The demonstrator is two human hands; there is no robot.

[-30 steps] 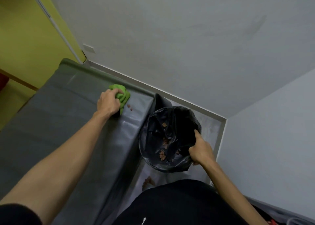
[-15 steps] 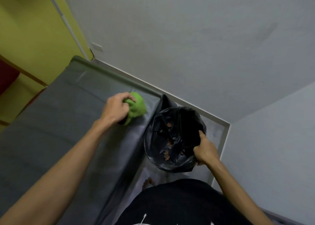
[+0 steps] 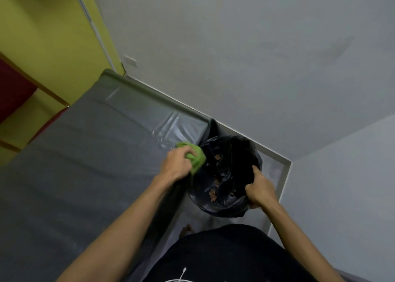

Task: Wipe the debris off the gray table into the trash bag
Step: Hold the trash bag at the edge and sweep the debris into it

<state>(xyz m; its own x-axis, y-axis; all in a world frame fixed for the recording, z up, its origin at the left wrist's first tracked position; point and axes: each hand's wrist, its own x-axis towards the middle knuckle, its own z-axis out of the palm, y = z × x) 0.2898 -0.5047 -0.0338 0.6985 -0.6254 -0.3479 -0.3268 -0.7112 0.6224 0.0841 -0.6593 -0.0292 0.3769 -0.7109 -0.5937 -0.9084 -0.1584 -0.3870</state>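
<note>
Clutching a green cloth (image 3: 197, 156) in a curled grip, the left hand (image 3: 177, 166) sits at the tabletop's (image 3: 96, 153) right edge, and the bag (image 3: 226, 211) opens just right of it and lower. The right hand (image 3: 261, 191) pinches the bag's near rim, holding the mouth open. Debris (image 3: 212, 194) lies inside; I can see none left on the tabletop.

No readable txt/labels/nos.; white print on black shirt (image 3: 213, 256) illegible.
</note>
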